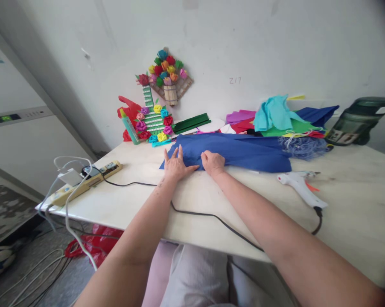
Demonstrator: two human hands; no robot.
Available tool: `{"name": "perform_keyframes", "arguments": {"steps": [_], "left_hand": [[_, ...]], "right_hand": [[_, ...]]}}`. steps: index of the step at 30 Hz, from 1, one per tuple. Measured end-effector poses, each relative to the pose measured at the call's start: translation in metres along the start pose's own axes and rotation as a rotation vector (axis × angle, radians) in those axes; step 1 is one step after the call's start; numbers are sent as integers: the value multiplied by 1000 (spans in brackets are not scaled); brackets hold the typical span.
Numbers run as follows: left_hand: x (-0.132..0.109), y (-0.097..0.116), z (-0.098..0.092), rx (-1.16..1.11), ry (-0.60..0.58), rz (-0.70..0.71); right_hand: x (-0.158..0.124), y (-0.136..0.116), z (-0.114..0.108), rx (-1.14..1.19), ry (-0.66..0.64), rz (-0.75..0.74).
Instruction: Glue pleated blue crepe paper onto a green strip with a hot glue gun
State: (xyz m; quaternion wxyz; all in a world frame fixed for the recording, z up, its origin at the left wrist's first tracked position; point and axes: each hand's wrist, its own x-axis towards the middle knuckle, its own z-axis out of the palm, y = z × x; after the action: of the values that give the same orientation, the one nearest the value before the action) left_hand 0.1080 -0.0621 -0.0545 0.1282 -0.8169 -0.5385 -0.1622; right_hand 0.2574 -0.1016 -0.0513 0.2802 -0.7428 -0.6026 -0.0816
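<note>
A long strip of dark blue fabric [243, 151] lies across the table in front of me. With fingers spread, my left hand [177, 165] presses flat on the fabric's left part, near its front edge. Just to the right, my right hand [213, 163] is curled into a fist on the front edge of the same fabric. Whatever its fingers may pinch is hidden from view. A white hot glue gun [303, 187] rests on the table to the right of the fabric, its black cord running under my forearms.
A power strip [86, 183] with plugs sits at the table's left. Behind the fabric stand a flower-decorated craft [156, 121], a green glue bottle [130, 128] and coloured cloth pieces [275, 115]. A dark bottle [359, 121] stands at the right; a red plastic bag [103, 241] is below.
</note>
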Motion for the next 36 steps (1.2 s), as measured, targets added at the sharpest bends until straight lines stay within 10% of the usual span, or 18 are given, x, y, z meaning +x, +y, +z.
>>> {"name": "perform_keyframes", "arguments": {"steps": [36], "left_hand": [[-6, 14, -4, 166, 35, 51]], "right_hand": [[0, 1, -2, 4, -7, -7]]}}
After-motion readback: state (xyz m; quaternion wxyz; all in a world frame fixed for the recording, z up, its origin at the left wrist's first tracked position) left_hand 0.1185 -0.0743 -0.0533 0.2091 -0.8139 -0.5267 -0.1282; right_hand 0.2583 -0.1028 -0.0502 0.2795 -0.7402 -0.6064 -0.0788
